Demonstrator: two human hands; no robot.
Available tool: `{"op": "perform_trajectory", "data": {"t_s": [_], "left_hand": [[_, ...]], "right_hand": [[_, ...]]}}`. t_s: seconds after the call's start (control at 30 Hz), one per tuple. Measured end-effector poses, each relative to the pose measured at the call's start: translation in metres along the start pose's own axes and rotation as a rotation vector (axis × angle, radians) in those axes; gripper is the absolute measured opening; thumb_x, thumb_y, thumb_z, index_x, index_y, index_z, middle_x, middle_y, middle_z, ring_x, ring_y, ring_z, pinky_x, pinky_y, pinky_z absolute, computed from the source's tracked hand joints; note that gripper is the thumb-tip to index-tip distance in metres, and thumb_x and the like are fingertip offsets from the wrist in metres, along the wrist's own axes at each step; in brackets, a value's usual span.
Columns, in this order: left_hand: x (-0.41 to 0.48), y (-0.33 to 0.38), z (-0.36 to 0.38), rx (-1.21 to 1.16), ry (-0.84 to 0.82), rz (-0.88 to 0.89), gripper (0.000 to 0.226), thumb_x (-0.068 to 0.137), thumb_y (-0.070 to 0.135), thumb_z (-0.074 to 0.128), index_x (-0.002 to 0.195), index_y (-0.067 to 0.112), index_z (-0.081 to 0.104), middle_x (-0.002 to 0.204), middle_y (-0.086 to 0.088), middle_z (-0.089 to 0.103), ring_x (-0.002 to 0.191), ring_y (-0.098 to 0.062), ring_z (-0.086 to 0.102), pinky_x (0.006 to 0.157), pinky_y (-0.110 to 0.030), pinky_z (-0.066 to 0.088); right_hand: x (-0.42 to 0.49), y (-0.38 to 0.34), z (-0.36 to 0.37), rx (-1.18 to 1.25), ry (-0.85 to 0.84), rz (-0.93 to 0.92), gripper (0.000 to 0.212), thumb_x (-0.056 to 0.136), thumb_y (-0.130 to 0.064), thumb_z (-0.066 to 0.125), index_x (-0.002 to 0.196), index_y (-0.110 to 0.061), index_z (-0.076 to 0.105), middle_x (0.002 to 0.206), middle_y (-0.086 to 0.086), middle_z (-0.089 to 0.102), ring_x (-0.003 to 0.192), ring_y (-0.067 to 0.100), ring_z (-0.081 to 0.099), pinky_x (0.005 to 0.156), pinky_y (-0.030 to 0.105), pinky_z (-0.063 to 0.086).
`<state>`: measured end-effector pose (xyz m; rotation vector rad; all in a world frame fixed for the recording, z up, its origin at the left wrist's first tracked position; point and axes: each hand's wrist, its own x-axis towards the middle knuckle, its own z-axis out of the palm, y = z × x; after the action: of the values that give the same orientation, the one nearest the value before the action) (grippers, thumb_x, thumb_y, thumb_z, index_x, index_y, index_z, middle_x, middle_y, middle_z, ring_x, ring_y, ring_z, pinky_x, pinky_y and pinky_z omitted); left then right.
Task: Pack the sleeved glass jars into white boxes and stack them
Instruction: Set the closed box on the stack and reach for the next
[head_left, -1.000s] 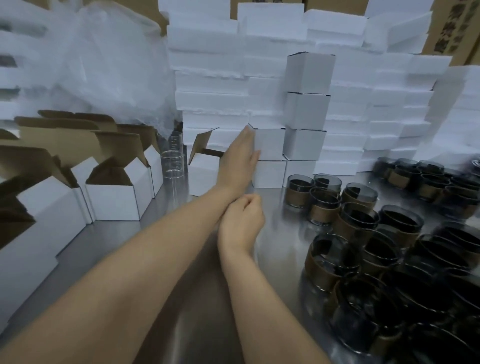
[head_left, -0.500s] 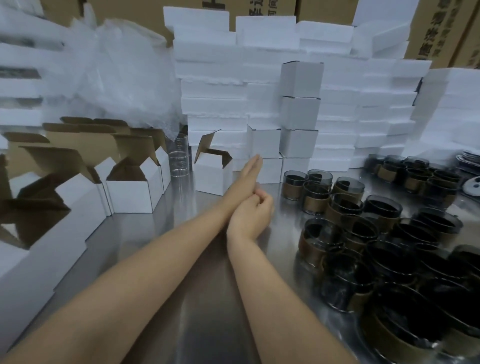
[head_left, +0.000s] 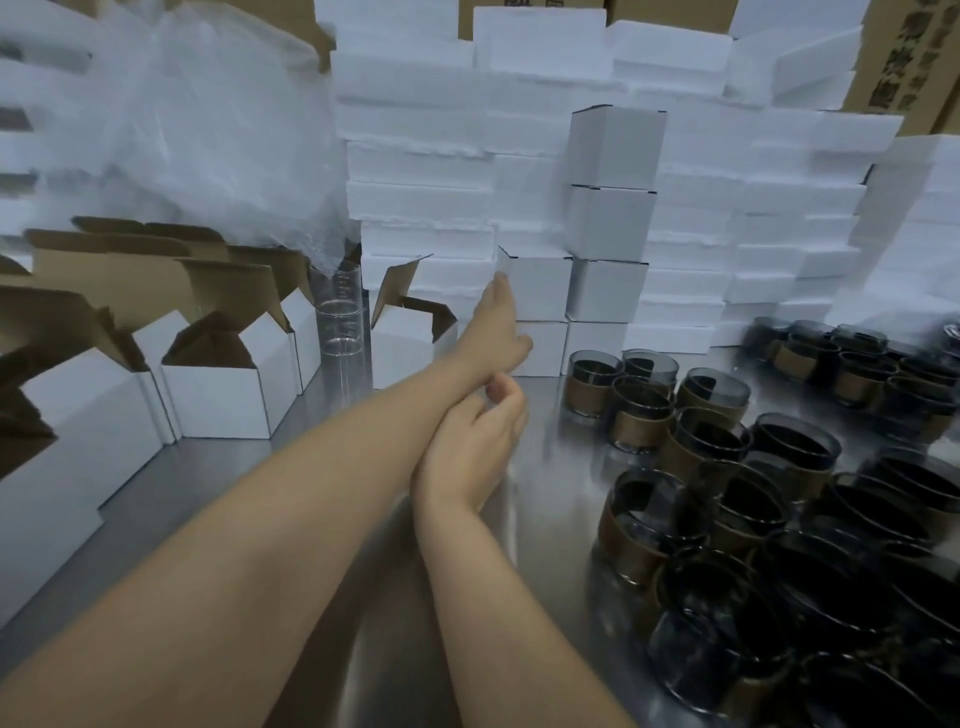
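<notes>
Two bare forearms are seen reaching forward over a metal table (head_left: 550, 483). The left hand (head_left: 496, 332) is stretched out, its fingers straight and together, and its fingertips are laid against the side of a closed white box (head_left: 537, 283). This box is the upper one in a stack of two. To the right of that hand, a taller stack of four closed boxes (head_left: 610, 223) is set touching the short stack. Just left of the left hand, an open white box (head_left: 410, 345) is stood with its brown flaps raised, and a clear glass cylinder (head_left: 340, 322) is placed beyond it. The right hand (head_left: 470, 436) is tucked against the left wrist, with fingers loosely curled and nothing held. To the right of the right hand, the sleeved glass jars (head_left: 639, 415) are crowded upright, dark glass banded in brown. White foam slabs (head_left: 415, 156) are piled behind both hands.
</notes>
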<state>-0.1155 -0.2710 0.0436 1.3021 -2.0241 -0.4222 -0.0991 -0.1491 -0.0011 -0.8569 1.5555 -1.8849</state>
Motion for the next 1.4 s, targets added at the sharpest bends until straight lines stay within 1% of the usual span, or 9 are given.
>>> {"op": "perform_trajectory", "data": {"t_s": [0.13, 0.23, 0.37, 0.5, 0.83, 1.03, 1.2, 1.3, 1.4], "left_hand": [[-0.031, -0.013, -0.009, 0.716, 0.399, 0.253, 0.064, 0.085, -0.001, 0.028, 0.148, 0.005, 0.026, 0.157, -0.011, 0.024, 0.148, -0.029, 0.009, 0.119, -0.045, -0.006], [-0.059, -0.021, -0.018, 1.008, 0.388, 0.080, 0.056, 0.086, 0.020, 0.034, 0.140, 0.005, 0.037, 0.160, -0.017, 0.007, 0.147, -0.035, -0.006, 0.108, -0.055, -0.021], [-0.092, -0.038, -0.034, 0.909, 0.237, -0.124, 0.040, 0.095, 0.035, 0.050, 0.125, 0.010, 0.043, 0.160, -0.016, -0.004, 0.146, -0.039, -0.008, 0.112, -0.065, 0.006], [-0.114, -0.036, -0.057, 0.958, 0.187, 0.040, 0.039, 0.100, 0.028, 0.046, 0.130, 0.005, 0.038, 0.151, -0.016, 0.024, 0.141, -0.031, 0.022, 0.110, -0.042, 0.031], [-0.225, -0.001, -0.061, 0.338, 0.293, 0.330, 0.019, 0.096, 0.018, 0.052, 0.098, 0.001, 0.060, 0.127, -0.016, 0.048, 0.120, -0.031, 0.045, 0.084, -0.045, 0.049], [-0.236, -0.007, -0.070, -0.071, 0.575, 0.165, 0.013, 0.098, 0.010, 0.046, 0.088, 0.011, 0.055, 0.107, -0.004, 0.044, 0.095, -0.002, 0.047, 0.078, -0.004, 0.037], [-0.227, -0.012, -0.071, -0.594, 0.490, -0.192, 0.013, 0.099, 0.008, 0.047, 0.094, 0.014, 0.057, 0.117, -0.006, 0.042, 0.102, -0.018, 0.059, 0.080, -0.019, 0.053], [-0.227, -0.011, -0.070, -0.605, 0.345, -0.281, 0.029, 0.103, 0.020, 0.038, 0.131, 0.018, 0.048, 0.139, -0.005, 0.033, 0.114, -0.006, 0.050, 0.089, -0.016, 0.043], [-0.231, -0.009, -0.069, -0.404, 0.249, -0.167, 0.047, 0.106, 0.026, 0.027, 0.152, 0.025, 0.017, 0.147, 0.007, 0.023, 0.125, 0.007, 0.037, 0.109, -0.016, 0.030]], "right_hand": [[-0.003, -0.004, -0.001, 0.015, 0.031, -0.001, 0.032, 0.096, -0.008, 0.037, 0.124, -0.017, 0.050, 0.133, -0.003, 0.048, 0.095, 0.005, 0.045, 0.067, 0.005, 0.028], [-0.008, -0.009, -0.006, 0.052, 0.058, 0.004, 0.032, 0.095, -0.005, 0.038, 0.124, -0.012, 0.051, 0.132, 0.002, 0.048, 0.105, 0.012, 0.050, 0.073, 0.011, 0.027], [-0.008, -0.012, -0.024, 0.124, 0.041, 0.127, 0.033, 0.095, -0.003, 0.037, 0.125, -0.007, 0.051, 0.130, 0.012, 0.050, 0.111, 0.025, 0.056, 0.093, 0.026, 0.040], [-0.017, -0.009, -0.040, -0.022, -0.148, 0.126, 0.030, 0.097, -0.010, 0.040, 0.125, -0.015, 0.049, 0.133, 0.005, 0.046, 0.104, 0.017, 0.053, 0.087, 0.025, 0.036], [-0.038, -0.018, -0.070, -0.077, -0.292, -0.158, 0.060, 0.087, -0.046, 0.063, 0.141, -0.030, 0.042, 0.146, -0.006, 0.038, 0.140, 0.013, 0.028, 0.117, 0.043, 0.022], [-0.042, -0.018, -0.077, -0.036, -0.299, -0.173, 0.026, 0.081, -0.044, 0.070, 0.089, -0.020, 0.065, 0.093, -0.005, 0.067, 0.091, 0.013, 0.061, 0.082, 0.031, 0.049], [-0.036, -0.016, -0.076, -0.128, -0.246, -0.102, 0.027, 0.092, -0.038, 0.053, 0.073, -0.020, 0.051, 0.072, -0.009, 0.056, 0.070, 0.011, 0.053, 0.059, 0.025, 0.036], [-0.035, -0.016, -0.076, -0.208, -0.284, -0.128, 0.016, 0.095, -0.029, 0.040, 0.106, -0.022, 0.050, 0.088, -0.008, 0.055, 0.086, 0.022, 0.054, 0.071, 0.034, 0.038], [-0.036, -0.019, -0.079, -0.277, -0.347, -0.316, 0.053, 0.097, -0.017, 0.032, 0.145, -0.038, 0.025, 0.134, -0.007, 0.047, 0.098, 0.009, 0.047, 0.087, 0.028, 0.035]]}}
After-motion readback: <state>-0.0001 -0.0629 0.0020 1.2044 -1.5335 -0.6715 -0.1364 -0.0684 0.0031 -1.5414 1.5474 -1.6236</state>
